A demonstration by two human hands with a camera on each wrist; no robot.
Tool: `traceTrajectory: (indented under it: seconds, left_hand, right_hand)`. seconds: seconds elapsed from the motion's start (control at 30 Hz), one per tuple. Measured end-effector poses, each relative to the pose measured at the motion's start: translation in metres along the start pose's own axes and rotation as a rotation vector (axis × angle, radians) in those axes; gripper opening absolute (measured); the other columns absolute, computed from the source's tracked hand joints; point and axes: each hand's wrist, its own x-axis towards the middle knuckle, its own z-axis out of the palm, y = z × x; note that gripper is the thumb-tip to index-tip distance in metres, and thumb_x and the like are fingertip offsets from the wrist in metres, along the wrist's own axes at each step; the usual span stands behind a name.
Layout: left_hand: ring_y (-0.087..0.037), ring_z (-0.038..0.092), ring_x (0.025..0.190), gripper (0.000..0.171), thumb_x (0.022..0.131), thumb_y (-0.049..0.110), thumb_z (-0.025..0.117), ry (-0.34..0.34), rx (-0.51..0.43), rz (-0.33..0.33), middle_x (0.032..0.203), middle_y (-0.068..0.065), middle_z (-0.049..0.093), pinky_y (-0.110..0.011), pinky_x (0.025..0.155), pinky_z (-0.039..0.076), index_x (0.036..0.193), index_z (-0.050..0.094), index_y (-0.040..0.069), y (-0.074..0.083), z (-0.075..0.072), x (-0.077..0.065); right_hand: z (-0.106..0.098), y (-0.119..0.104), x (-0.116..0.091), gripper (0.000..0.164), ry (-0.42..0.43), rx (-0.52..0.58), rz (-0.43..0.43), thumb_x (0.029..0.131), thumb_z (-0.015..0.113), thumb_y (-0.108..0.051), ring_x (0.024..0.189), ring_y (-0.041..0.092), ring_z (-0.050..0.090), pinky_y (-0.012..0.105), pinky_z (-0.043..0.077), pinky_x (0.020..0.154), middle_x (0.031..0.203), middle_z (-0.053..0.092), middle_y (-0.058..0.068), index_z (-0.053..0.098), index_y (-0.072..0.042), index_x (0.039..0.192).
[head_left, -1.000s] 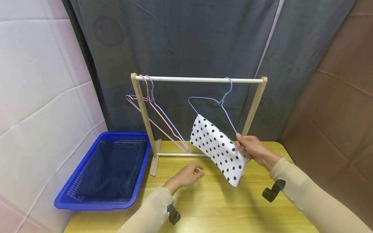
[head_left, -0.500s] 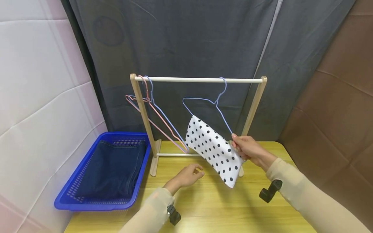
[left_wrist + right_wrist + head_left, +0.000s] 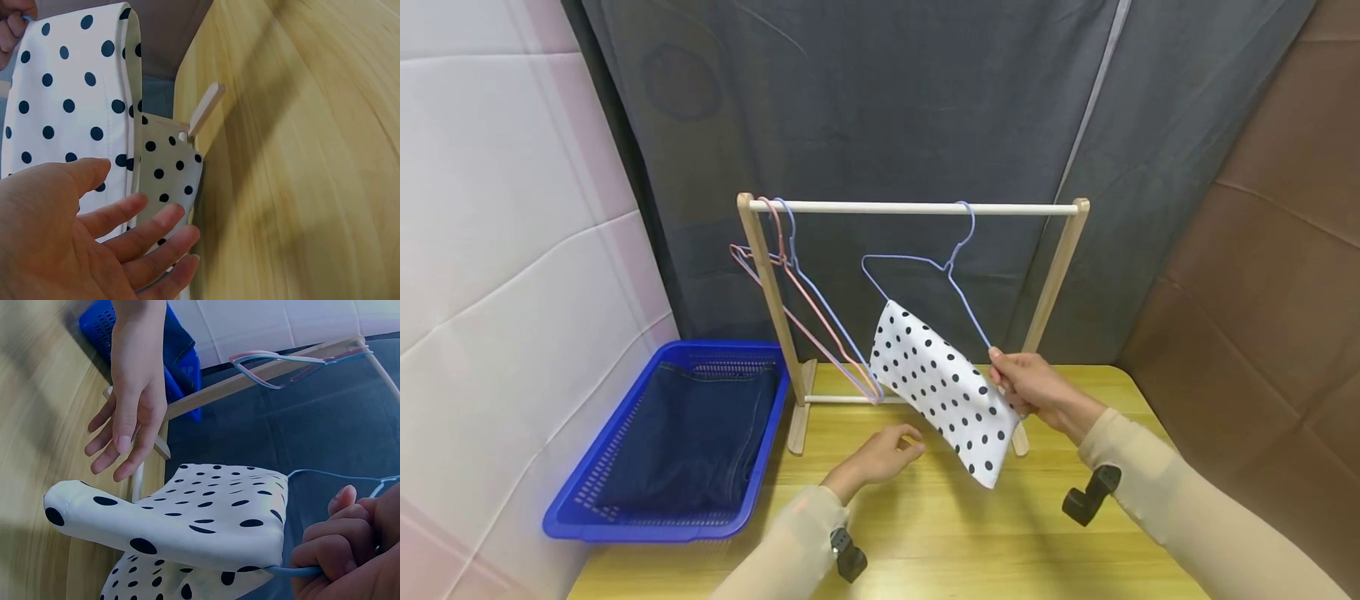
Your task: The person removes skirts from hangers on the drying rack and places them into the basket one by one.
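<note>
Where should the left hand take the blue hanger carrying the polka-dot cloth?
The left hand would probably do best pinching the bare left corner of the blue hanger, coming from its left: that thin bend sticks out clear of the polka-dot cloth, and the right hand grips the opposite end.

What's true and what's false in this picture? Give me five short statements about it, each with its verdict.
1. The right hand grips a blue hanger. True.
2. That hanger is hooked on the rack. True.
3. The left hand clutches the dotted cloth. False: it holds nothing; its fingers are relaxed, near the cloth.
4. A pink hanger hangs bare near the rack's left end. True.
5. The denim hangs on the rack. False: it lies folded in the basket.
</note>
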Motion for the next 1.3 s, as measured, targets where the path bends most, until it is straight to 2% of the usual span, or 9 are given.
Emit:
traceTrajectory:
  seconds: [0.23,0.47,0.67,0.83,0.93,1.07,1.17,1.3]
  left_hand:
    - [-0.033,0.069,0.101,0.038,0.101,0.026,0.059,0.01,-0.066,-0.022,0.112,-0.021,0.071,-0.044,0.084,0.059,0.125,0.061,-0.003,-0.005,0.004,0.003]
    - [-0.039,0.068,0.091,0.046,0.102,0.028,0.055,0.05,-0.194,-0.066,0.109,-0.029,0.067,-0.04,0.077,0.059,0.129,0.054,-0.01,-0.004,0.003,0.002]
    - [-0.045,0.066,0.103,0.05,0.104,0.028,0.052,0.105,-0.304,-0.166,0.122,-0.029,0.064,-0.049,0.091,0.057,0.136,0.048,-0.011,-0.004,0.005,0.008]
    - [-0.04,0.067,0.099,0.052,0.105,0.03,0.05,0.146,-0.404,-0.23,0.123,-0.029,0.063,-0.045,0.086,0.059,0.136,0.048,-0.011,-0.001,0.008,0.012]
    - [-0.04,0.068,0.102,0.053,0.105,0.032,0.05,0.155,-0.488,-0.266,0.124,-0.03,0.059,-0.042,0.085,0.06,0.136,0.047,-0.011,-0.001,0.011,0.013]
    - [-0.043,0.067,0.111,0.058,0.105,0.033,0.05,0.153,-0.615,-0.297,0.132,-0.033,0.053,-0.041,0.089,0.061,0.142,0.039,-0.01,-0.005,0.014,0.018]
    - [-0.043,0.066,0.114,0.058,0.104,0.034,0.051,0.157,-0.71,-0.312,0.134,-0.032,0.055,-0.041,0.092,0.061,0.143,0.035,-0.006,-0.008,0.015,0.021]
    - [-0.035,0.071,0.102,0.051,0.104,0.032,0.051,0.174,-0.847,-0.317,0.123,-0.026,0.062,-0.042,0.096,0.059,0.139,0.036,-0.001,-0.008,0.015,0.022]
  right_hand:
    - [0.004,-0.002,-0.001,0.048,-0.01,-0.002,0.001,0.11,0.036,-0.04,0.045,0.005,0.027,0.018,0.024,0.045,0.052,0.034,-0.009,0.052,-0.012,0.075]
    - [0.009,-0.006,-0.003,0.047,-0.018,-0.003,-0.001,0.11,0.037,-0.04,0.045,0.005,0.027,0.018,0.023,0.045,0.052,0.033,-0.009,0.052,-0.012,0.074]
    - [0.014,-0.008,-0.001,0.047,-0.041,-0.005,-0.014,0.11,0.037,-0.039,0.045,0.004,0.026,0.018,0.022,0.045,0.052,0.031,-0.009,0.051,-0.012,0.075]
    - [0.017,-0.01,0.001,0.047,-0.043,-0.009,-0.018,0.11,0.038,-0.04,0.045,0.004,0.026,0.018,0.023,0.045,0.052,0.032,-0.009,0.051,-0.012,0.075]
    - [0.019,-0.012,0.001,0.046,-0.052,-0.002,-0.016,0.11,0.038,-0.04,0.046,0.004,0.027,0.018,0.023,0.045,0.053,0.032,-0.009,0.052,-0.013,0.075]
    - [0.022,-0.013,0.001,0.046,-0.054,0.006,-0.008,0.11,0.037,-0.038,0.046,0.005,0.027,0.018,0.024,0.045,0.053,0.033,-0.009,0.051,-0.012,0.075]
    - [0.024,-0.014,0.003,0.046,-0.046,0.007,-0.004,0.11,0.038,-0.038,0.045,0.005,0.026,0.018,0.023,0.045,0.053,0.033,-0.009,0.052,-0.011,0.076]
    - [0.025,-0.014,0.004,0.046,-0.041,-0.001,-0.008,0.11,0.039,-0.038,0.045,0.005,0.027,0.018,0.023,0.044,0.053,0.032,-0.009,0.053,-0.009,0.077]
